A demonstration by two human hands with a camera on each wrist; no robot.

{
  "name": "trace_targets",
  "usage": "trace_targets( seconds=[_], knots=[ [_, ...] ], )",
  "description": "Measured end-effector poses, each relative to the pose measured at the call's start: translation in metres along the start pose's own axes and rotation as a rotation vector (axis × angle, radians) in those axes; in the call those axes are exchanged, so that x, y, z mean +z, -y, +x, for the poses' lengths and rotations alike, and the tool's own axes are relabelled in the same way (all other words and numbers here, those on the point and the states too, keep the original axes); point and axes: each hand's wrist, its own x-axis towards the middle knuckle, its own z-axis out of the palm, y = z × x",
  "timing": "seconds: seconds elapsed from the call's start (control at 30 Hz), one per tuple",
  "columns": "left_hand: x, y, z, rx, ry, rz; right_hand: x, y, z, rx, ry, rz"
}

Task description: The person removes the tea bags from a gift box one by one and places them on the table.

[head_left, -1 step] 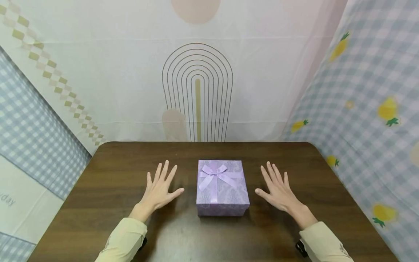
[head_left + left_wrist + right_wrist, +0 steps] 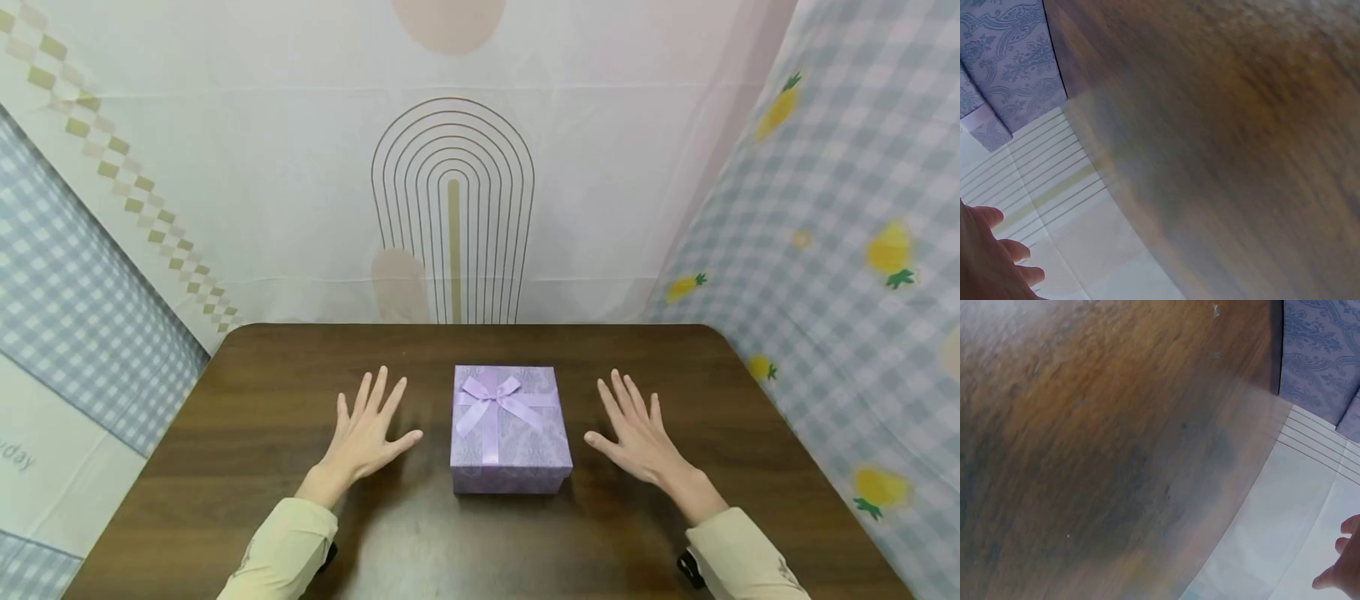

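A square lilac gift box (image 2: pixel 540 429) with a paisley-like pattern sits lidded on the table. Across its lid runs a pale purple ribbon tied in a bow (image 2: pixel 492 397). To its left, my left hand (image 2: pixel 363 442) is spread palm down, thumb pointing at the box with a gap between. On the other side my right hand (image 2: pixel 639 442) mirrors it, fingers splayed and holding nothing. Both wrist views catch the box's patterned side (image 2: pixel 1013 56) and part of each hand's fingers (image 2: pixel 1350 534).
The dark brown wooden table (image 2: pixel 480 550) has rounded far corners. Behind it hangs a white cloth (image 2: pixel 600 208) printed with arches. A blue checked cloth (image 2: pixel 840 333) with yellow fruit prints hangs on the right, and another checked cloth (image 2: pixel 82 267) on the left.
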Motion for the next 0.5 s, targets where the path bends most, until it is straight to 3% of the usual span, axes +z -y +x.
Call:
trace_targets(
  seconds=[0.5],
  knots=[
    [-0.0072, 0.0012, -0.0041, -0.001, 0.009, 0.004, 0.0052, 0.0023, -0.0052, -0.005, -0.003, 0.084]
  ],
)
